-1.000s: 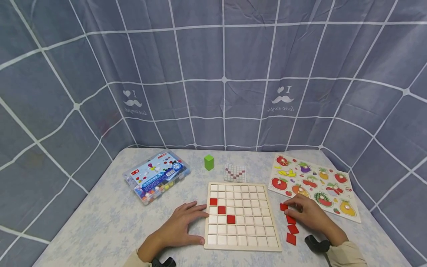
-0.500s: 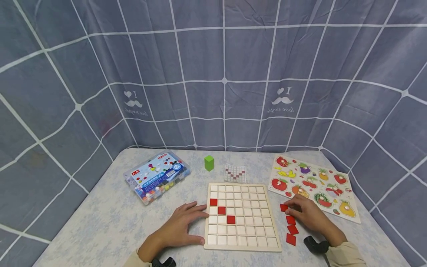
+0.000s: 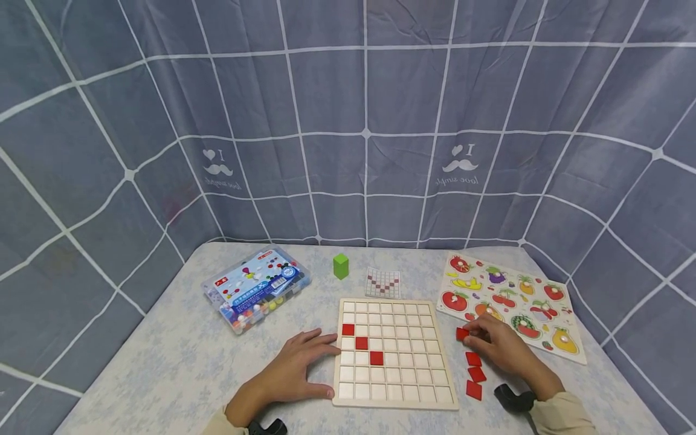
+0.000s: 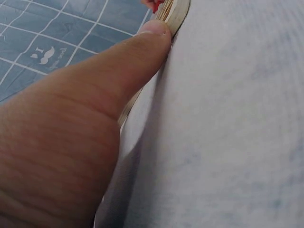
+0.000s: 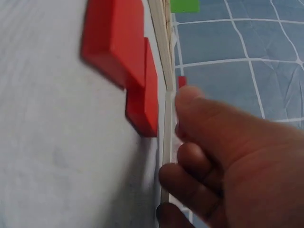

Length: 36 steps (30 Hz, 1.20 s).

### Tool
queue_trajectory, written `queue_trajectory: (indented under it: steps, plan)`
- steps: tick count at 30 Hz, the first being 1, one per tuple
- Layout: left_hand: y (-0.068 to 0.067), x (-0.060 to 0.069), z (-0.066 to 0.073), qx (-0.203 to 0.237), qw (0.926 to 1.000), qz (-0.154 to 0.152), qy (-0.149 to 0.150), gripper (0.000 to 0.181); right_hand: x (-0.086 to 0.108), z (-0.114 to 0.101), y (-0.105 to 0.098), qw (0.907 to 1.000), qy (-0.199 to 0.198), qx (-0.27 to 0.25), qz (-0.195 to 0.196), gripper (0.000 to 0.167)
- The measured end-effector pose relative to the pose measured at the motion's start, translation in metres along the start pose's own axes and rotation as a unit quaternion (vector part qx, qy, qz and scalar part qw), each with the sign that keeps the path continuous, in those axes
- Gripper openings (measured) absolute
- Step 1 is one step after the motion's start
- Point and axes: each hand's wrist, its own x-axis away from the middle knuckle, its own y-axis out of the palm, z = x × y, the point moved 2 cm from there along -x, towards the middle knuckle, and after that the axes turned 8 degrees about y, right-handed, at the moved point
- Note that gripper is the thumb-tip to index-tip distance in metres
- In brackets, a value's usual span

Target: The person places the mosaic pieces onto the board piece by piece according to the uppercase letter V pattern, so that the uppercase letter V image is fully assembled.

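In the head view a pale wooden grid board (image 3: pixel 403 386) lies on the table, with three red square tiles (image 3: pixel 376 358) in a diagonal at its left. My left hand (image 3: pixel 296 370) rests beside it, fingers spread, fingertips and thumb against its left edge; the left wrist view shows the thumb (image 4: pixel 118 66) at the board's corner. To the right of the board my right hand (image 3: pixel 502 347) pinches a red tile (image 3: pixel 461 335) between thumb and fingers. That tile appears off the table in the right wrist view. Three more red tiles (image 3: pixel 473 389) lie in a column below it.
A small card with a printed grid pattern (image 3: pixel 383 282) lies behind the board, and a green block (image 3: pixel 341 266) stands to its left. A clear plastic case of coloured beads (image 3: pixel 255 287) sits back left. A fruit puzzle board (image 3: pixel 511 296) lies at the right, partly behind my right hand.
The red tile in my right hand has come up slightly, away from the tiles below it. My left hand stays against the board.
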Motion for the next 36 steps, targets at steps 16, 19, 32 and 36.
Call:
queue_trajectory:
  steps: [16, 19, 32, 36]
  plan:
    - [0.0, 0.0, 0.0, 0.0, 1.0, 0.003, 0.003, 0.067, -0.003, -0.062, 0.029, 0.9953, -0.068, -0.052, -0.044, 0.019]
    - [0.0, 0.0, 0.0, 0.0, 1.0, 0.003, 0.002, 0.067, -0.001, -0.078, 0.039, 0.9916, -0.082, -0.072, -0.069, 0.018]
    - [0.001, -0.001, -0.002, 0.002, 1.0, 0.001, -0.002, 0.068, 0.014, -0.119, 0.069, 0.9816, -0.144, -0.049, -0.115, 0.014]
    - [0.0, 0.0, -0.001, 0.002, 1.0, 0.001, -0.002, 0.068, 0.015, -0.119, 0.072, 0.9831, -0.14, -0.029, -0.114, 0.015]
